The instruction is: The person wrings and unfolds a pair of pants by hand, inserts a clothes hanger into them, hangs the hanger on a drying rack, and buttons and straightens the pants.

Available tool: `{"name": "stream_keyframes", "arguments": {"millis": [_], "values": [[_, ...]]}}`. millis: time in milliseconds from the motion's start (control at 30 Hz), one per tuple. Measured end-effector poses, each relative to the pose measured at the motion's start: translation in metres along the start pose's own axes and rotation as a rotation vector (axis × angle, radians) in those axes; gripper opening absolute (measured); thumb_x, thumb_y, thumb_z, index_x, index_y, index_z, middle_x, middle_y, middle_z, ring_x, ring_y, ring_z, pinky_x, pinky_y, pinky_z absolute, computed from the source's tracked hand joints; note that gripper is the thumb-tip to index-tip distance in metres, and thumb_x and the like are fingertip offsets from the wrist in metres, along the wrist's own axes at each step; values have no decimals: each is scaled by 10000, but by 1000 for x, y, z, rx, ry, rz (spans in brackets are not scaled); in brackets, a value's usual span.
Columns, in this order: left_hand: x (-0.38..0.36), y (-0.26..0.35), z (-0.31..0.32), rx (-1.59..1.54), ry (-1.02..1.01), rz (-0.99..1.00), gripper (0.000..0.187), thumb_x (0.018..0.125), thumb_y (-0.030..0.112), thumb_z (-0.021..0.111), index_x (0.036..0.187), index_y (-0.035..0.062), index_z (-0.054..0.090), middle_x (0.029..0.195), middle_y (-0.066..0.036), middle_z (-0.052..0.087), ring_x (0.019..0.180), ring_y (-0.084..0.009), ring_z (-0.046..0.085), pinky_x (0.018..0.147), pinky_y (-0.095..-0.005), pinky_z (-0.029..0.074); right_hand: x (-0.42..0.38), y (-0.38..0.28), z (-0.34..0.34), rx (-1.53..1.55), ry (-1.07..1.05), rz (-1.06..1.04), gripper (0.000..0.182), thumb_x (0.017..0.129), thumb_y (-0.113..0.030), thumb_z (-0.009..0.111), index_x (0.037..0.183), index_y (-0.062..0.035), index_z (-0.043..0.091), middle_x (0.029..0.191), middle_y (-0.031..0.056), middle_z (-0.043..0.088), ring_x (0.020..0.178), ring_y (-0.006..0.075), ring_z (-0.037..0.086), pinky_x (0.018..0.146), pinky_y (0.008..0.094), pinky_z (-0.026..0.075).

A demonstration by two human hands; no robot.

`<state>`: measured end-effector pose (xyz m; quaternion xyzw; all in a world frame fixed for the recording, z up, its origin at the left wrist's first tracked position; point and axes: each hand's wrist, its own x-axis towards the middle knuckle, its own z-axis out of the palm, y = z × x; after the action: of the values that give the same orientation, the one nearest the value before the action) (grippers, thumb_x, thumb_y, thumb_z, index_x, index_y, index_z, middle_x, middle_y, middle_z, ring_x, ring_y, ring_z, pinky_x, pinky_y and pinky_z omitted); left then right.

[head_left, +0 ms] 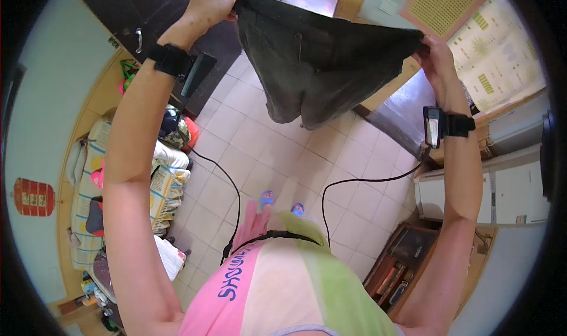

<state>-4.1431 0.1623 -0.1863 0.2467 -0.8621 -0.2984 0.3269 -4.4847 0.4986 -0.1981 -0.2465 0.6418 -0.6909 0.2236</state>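
A pair of dark shorts point(313, 64) hangs stretched out in the air in front of me, waistband up. A button and fly seam show at the middle, and the two legs hang below. At the upper left, my left hand point(214, 4) is closed on one end of the waistband. My right hand point(437, 59) grips the other end at the upper right. Both arms are raised and extended. Black straps with small devices sit on both wrists, a cable running from each towards my waist.
A cloth-covered sofa point(91, 200) with several items stands on the left. A dark door point(118, 17) is at the upper left. On the right are a wooden cabinet point(407, 247) and a white appliance point(520, 188). Pale tiles point(266, 153) cover the floor.
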Motion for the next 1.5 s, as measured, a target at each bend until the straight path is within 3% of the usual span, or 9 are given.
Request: {"name": "stream_keyframes", "arguments": {"millis": [267, 567, 800, 933, 1067, 1100, 1233, 1333, 1500], "values": [[-10, 15, -60, -263, 210, -144, 223, 844, 54, 550, 965, -14, 724, 766, -74, 682, 591, -168, 613, 551, -301, 520, 23, -16, 88, -100, -129, -215, 284, 833, -57, 699, 1099, 26, 648, 911, 54, 669, 804, 148, 644, 724, 234, 532], [-55, -43, -137, 636, 255, -125, 235, 766, 187, 662, 936, 32, 712, 872, -186, 705, 831, -307, 689, 768, -409, 546, 33, -39, 120, -1055, -409, -396, 286, 827, -33, 616, 1102, -79, 679, 795, 6, 620, 704, 144, 603, 603, 275, 530], [-70, -120, -110, 722, 123, -272, 224, 851, 172, 546, 1044, 127, 650, 992, -157, 703, 979, -382, 660, 845, -489, 516, 42, -8, 157, -1160, -517, 165, 281, 924, -77, 520, 1179, -43, 636, 784, 120, 685, 508, 187, 653, 428, 331, 578], [-76, -170, -71, 600, 78, -492, 326, 845, 167, 524, 1056, 243, 761, 1122, -112, 714, 1069, -318, 669, 919, -431, 526, 89, 69, 175, -1079, -561, 253, 225, 889, -84, 501, 971, -57, 708, 640, 68, 638, 469, 150, 616, 419, 343, 547], [-42, -146, -99, 571, 198, -270, 237, 909, 258, 547, 1003, 197, 756, 1023, -153, 722, 959, -354, 691, 825, -464, 549, 67, -3, 224, -961, -471, 79, 203, 922, -176, 528, 941, -68, 699, 786, 37, 654, 580, 125, 584, 541, 281, 550], [-25, -119, -125, 522, 399, 31, 262, 867, 255, 564, 856, 46, 722, 754, -225, 691, 713, -353, 698, 679, -448, 559, 63, -31, 229, -977, -454, -3, 205, 926, -179, 528, 950, -67, 698, 774, 32, 643, 572, 121, 574, 532, 277, 537], [-33, -31, -156, 291, 798, 374, 246, 877, 238, 554, 885, 52, 714, 806, -206, 690, 760, -334, 689, 711, -435, 552, 26, -81, 184, -937, -421, -366, 211, 943, -194, 531, 987, -65, 693, 729, 13, 601, 537, 104, 532, 496, 262, 488], [-63, -39, -57, 102, 574, 359, 236, 884, 226, 546, 907, 56, 708, 845, -193, 690, 795, -319, 683, 734, -424, 546, 1, -34, 135, -945, -438, -314, 218, 956, -205, 533, 1014, -63, 689, 694, -1, 569, 511, 91, 500, 470, 251, 452], [-176, -86, 160, -94, -423, -4, 223, 896, 205, 533, 943, 63, 699, 911, -169, 689, 855, -295, 673, 773, -407, 536, -42, 99, 66, -1034, -470, 44, 234, 977, -223, 537, 1060, -60, 682, 637, -24, 517, 467, 70, 448, 425, 232, 390]]}}
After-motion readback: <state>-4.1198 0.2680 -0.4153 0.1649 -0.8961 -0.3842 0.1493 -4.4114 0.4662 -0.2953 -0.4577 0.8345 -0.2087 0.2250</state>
